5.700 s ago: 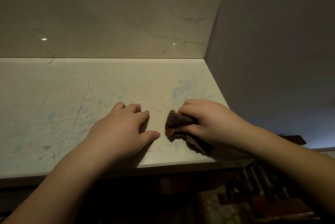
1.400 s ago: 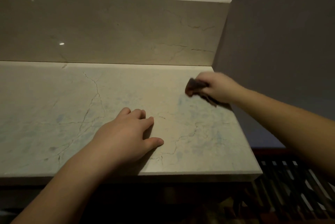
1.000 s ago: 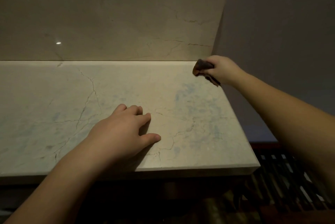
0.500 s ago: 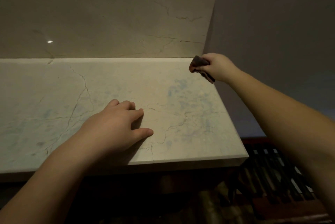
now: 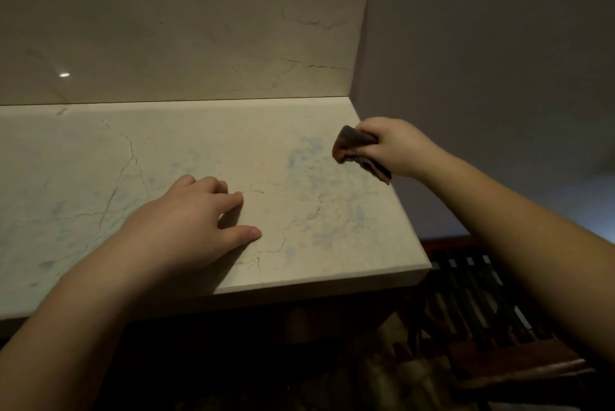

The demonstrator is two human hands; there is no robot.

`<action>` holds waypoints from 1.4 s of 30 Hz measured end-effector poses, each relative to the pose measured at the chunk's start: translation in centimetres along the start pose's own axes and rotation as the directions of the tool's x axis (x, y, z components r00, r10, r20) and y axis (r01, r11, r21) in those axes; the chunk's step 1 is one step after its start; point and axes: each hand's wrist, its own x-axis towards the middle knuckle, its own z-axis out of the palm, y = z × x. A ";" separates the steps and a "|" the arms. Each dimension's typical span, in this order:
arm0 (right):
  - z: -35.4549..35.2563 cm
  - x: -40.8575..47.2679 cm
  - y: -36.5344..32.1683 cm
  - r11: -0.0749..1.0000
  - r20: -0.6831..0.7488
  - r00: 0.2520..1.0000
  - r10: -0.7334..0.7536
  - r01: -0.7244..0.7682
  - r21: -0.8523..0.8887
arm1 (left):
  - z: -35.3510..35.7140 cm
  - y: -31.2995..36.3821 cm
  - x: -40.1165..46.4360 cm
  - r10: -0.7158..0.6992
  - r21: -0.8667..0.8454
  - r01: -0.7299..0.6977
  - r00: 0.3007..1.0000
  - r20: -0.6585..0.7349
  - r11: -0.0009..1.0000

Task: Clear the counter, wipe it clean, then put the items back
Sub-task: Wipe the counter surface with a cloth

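While left hand (image 5: 186,224) rests flat, right hand (image 5: 396,147) grips cloth (image 5: 352,147).

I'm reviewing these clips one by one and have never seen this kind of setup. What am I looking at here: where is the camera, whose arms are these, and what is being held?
There is no machine here. A person wears a wide-angle camera on the head, which looks forward and down, so the two bare arms reaching in from below are that person's own. The pale veined slab is the counter, with an upright backsplash behind it and a grey wall at its right end. The left hand rests on the counter, holding nothing. The right hand grips a dark bunched cloth near the counter's right edge. Faint bluish smears show on the stone beside it. Nothing else lies on the visible part.
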 end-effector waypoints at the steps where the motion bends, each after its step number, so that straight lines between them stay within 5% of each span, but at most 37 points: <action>1: 0.1 -0.3 0.0 1.000 -0.012 1.000 0.001 -0.001 0.003 | 0.0 0.0 0.0 0.000 0.000 0.000 1.000 0.001 1.000; 9: -0.1 -13.2 -3.4 0.978 0.124 0.973 -0.195 0.182 0.105 | 0.4 0.0 0.0 -0.004 -0.002 0.004 1.000 -0.022 1.000; 17: -0.6 -8.1 -1.8 0.997 0.027 1.000 0.012 -0.014 0.072 | 0.3 0.0 0.0 -0.011 0.001 0.011 1.000 -0.008 1.000; 26: 0.0 -15.8 -5.3 0.998 0.040 0.999 0.011 -0.014 0.057 | 0.9 -0.4 0.1 -0.007 -0.016 0.006 0.998 -0.061 1.000; 32: 1.2 -11.6 -5.7 0.979 -0.112 0.983 0.144 -0.158 -0.126 | 0.9 -0.2 -0.1 -0.021 -0.038 0.018 0.997 -0.078 0.999; 42: 3.8 -13.6 -10.0 0.932 -0.297 0.914 0.276 -0.330 -0.152 | 1.5 -1.2 -1.5 -0.006 -0.165 -0.025 0.983 -0.184 0.986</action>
